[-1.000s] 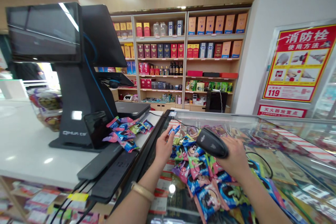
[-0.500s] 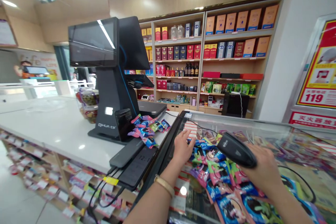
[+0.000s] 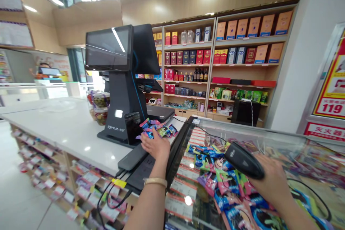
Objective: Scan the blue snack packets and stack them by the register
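Observation:
My right hand [image 3: 269, 176] is wrapped round a black barcode scanner [image 3: 244, 160], held above a pile of small colourful snack packets [image 3: 229, 187] on the glass display case. My left hand [image 3: 155, 144], a bangle on its wrist, reaches to a smaller heap of similar packets [image 3: 163, 129] on the white counter. Its fingers are stretched out at the heap's near edge; whether they touch it I cannot tell. Beneath that hand lie a dark flat box with cables [image 3: 132, 156] and a phone-like screen [image 3: 144, 172], partly covered by my forearm.
A two-screen cash register [image 3: 118, 104] stands on the white counter [image 3: 54, 118], with plastic jars [image 3: 99, 107] behind it. The glass case [image 3: 285, 133] runs to the right. Shelves of boxed goods [image 3: 199, 57] line the back wall. A person [image 3: 44, 70] is far left.
My left hand has moved left from the packets on the glass case to the heap beside the register. The scanner stays in my right hand. The view has turned slightly left.

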`<state>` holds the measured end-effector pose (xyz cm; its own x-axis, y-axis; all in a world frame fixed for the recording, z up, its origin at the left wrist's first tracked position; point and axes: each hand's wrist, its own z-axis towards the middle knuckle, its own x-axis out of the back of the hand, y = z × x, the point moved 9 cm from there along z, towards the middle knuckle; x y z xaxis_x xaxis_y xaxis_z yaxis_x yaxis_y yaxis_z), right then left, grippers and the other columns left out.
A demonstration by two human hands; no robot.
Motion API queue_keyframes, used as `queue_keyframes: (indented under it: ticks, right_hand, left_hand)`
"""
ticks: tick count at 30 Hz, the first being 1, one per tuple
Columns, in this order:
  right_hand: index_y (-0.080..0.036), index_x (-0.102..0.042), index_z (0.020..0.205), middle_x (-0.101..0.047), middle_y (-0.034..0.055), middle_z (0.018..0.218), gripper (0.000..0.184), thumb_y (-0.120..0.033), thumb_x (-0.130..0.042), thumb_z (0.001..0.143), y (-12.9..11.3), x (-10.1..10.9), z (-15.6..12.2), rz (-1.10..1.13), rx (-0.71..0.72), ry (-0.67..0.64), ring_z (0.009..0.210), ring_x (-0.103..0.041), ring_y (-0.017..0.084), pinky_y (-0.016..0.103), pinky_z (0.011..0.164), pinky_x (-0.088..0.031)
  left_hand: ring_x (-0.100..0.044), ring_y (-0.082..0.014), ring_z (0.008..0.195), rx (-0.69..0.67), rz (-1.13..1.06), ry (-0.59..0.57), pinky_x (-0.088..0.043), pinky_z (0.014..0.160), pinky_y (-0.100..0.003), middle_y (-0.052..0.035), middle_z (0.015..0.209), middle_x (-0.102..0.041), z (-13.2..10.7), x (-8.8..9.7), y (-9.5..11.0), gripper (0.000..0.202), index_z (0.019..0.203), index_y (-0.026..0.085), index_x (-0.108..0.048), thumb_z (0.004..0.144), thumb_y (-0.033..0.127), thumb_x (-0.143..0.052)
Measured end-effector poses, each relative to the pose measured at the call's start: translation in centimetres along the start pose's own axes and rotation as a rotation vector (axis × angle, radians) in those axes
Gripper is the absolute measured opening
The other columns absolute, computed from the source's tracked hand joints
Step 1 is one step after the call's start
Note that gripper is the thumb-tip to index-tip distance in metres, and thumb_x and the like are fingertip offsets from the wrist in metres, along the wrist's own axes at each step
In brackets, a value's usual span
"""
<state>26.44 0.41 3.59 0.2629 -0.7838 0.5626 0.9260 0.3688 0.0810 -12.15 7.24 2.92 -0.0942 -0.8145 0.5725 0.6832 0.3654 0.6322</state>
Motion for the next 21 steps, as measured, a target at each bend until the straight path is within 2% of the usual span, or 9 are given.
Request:
queue_keyframes:
  ticks: [4,9,12,15,18,21]
  right_hand:
    - [-0.022,-0.061,0.084,-0.069,0.005,0.082,0.015,-0.029,-0.057,0.071,-0.5,0.0,-0.1,-0.036,0.03,0.017,0.077,-0.062,0.025,0.035,0.07,-0.04]
    - [-0.022,-0.061,0.084,-0.068,0.0053,0.081,0.015,-0.027,-0.056,0.071,-0.6,0.2,0.0,-0.026,0.022,0.031,0.078,-0.062,0.025,0.035,0.071,-0.038]
    - [-0.022,-0.061,0.082,-0.068,0.0047,0.079,0.014,-0.027,-0.057,0.07,-0.3,0.2,0.1,0.007,0.031,0.021,0.077,-0.061,0.024,0.034,0.069,-0.038]
    - [-0.022,-0.062,0.082,-0.068,0.0042,0.079,0.014,-0.029,-0.059,0.07,-0.2,-0.2,0.2,0.04,0.037,-0.033,0.076,-0.061,0.023,0.033,0.068,-0.038]
    - [-0.022,-0.062,0.083,-0.067,0.0037,0.078,0.015,-0.028,-0.058,0.071,-0.5,-0.1,0.4,0.056,0.009,-0.059,0.076,-0.061,0.022,0.032,0.067,-0.037]
    - [-0.021,-0.061,0.082,-0.066,0.0045,0.079,0.013,-0.026,-0.055,0.072,-0.9,0.6,0.7,0.053,-0.045,-0.02,0.078,-0.059,0.022,0.033,0.072,-0.035]
  left_hand:
    - [-0.033,-0.0366,0.135,-0.055,0.097,-0.104,-0.03,0.104,-0.052,-0.0251,0.148,-0.029,-0.3,-1.5,0.0,0.046,0.127,0.016,-0.055,0.082,0.014,-0.048]
    - [-0.047,-0.0372,0.12,-0.101,0.118,-0.12,-0.041,0.091,-0.047,-0.0242,0.148,-0.029,-0.2,-1.2,0.4,0.04,0.118,0.014,-0.062,0.083,0.012,-0.043]
    - [-0.051,-0.0365,0.115,-0.134,0.098,-0.142,-0.043,0.088,-0.046,-0.0239,0.143,-0.037,-0.1,-1.1,0.7,0.038,0.113,0.014,-0.065,0.079,0.01,-0.047]
    - [-0.052,-0.0359,0.11,-0.125,0.007,-0.138,-0.043,0.087,-0.046,-0.0234,0.128,-0.049,0.1,-0.8,0.6,0.036,0.108,0.014,-0.067,0.078,0.007,-0.048]
    - [-0.053,-0.0348,0.107,-0.133,-0.114,-0.12,-0.043,0.086,-0.046,-0.0207,0.117,-0.053,0.4,-0.5,0.8,0.032,0.103,0.016,-0.067,0.076,0.008,-0.052]
    - [-0.052,-0.0312,0.109,-0.136,-0.369,-0.108,-0.042,0.091,-0.045,-0.0155,0.11,-0.055,0.3,-0.1,1.7,0.027,0.098,0.018,-0.065,0.073,0.01,-0.057]
